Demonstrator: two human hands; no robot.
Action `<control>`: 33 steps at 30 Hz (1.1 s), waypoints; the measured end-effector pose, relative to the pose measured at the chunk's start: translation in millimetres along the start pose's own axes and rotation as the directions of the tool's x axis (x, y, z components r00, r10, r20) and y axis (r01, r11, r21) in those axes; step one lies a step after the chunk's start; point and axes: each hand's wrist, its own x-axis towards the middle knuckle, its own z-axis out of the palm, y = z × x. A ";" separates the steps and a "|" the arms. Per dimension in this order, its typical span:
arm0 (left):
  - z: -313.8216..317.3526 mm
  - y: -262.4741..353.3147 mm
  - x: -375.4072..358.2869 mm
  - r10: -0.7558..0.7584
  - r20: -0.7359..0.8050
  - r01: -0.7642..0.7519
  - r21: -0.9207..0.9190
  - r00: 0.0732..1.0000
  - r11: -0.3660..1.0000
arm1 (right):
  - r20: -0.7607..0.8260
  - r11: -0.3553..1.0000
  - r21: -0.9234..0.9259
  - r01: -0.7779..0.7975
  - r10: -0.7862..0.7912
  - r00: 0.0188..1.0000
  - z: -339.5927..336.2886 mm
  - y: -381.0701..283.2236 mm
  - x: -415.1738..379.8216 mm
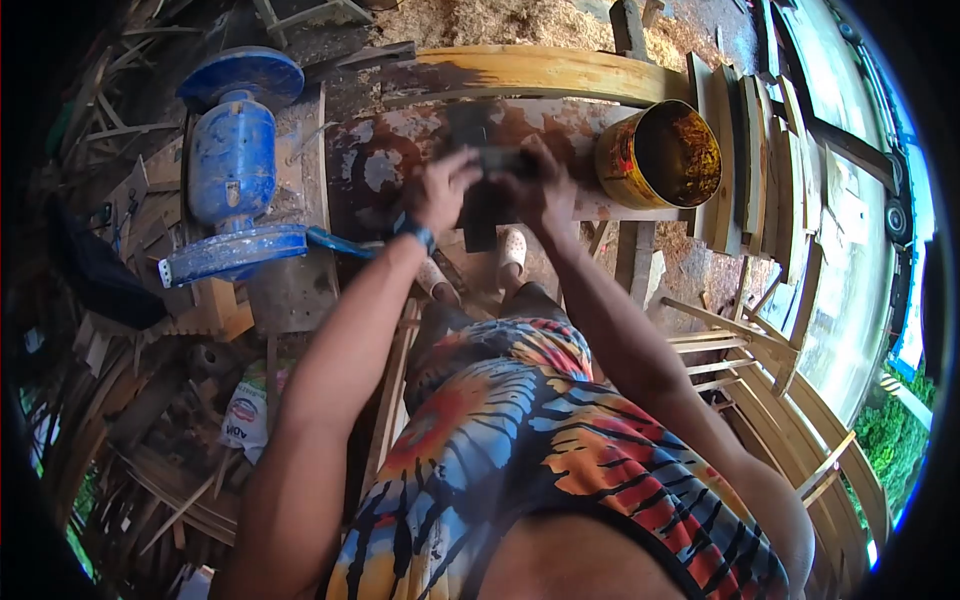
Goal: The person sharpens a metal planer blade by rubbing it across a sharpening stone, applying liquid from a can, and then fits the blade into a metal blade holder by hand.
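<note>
Hands, the left hand (445, 190) and the right hand (540, 192), are seen in the head view over a stained bench (375, 160), to the left of an open can (622, 160). Between them, a dark block (507, 158) is held by the fingers of both, well short of the can; the exact finger closure is blurred and cannot be told. Below the block, a dark strip (481, 235) is seen crossing the bench's near edge; whether the two are joined cannot be told. A blue watch (418, 234) is worn on the left wrist. Beyond the can, a yellowish beam (540, 72) is laid along the bench. To the can's right, boards (750, 150) are stacked side by side; far to its left, a blue machine (232, 165) is placed.
</note>
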 end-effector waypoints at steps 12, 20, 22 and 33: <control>-12.9 0.3 -12.6 0.029 0.153 -0.040 0.071 0.988 0.997 | 0.068 0.982 0.030 -0.186 0.183 0.981 -13.4 -14.1 -27.2; -4.4 -0.5 -41.6 0.037 0.074 -0.037 0.000 0.997 0.999 | 0.064 0.997 -0.026 -0.075 0.077 0.995 -25.1 -11.8 -47.3; 5.0 -18.5 -56.9 0.074 0.078 -0.067 -0.085 0.994 0.994 | 0.098 0.984 0.043 -0.174 0.169 0.981 -23.2 -7.6 -56.0; -3.0 2.5 -48.5 -0.035 0.086 0.037 -0.020 0.996 0.999 | 0.067 0.987 -0.053 -0.155 0.158 0.985 -24.5 -10.1 -52.8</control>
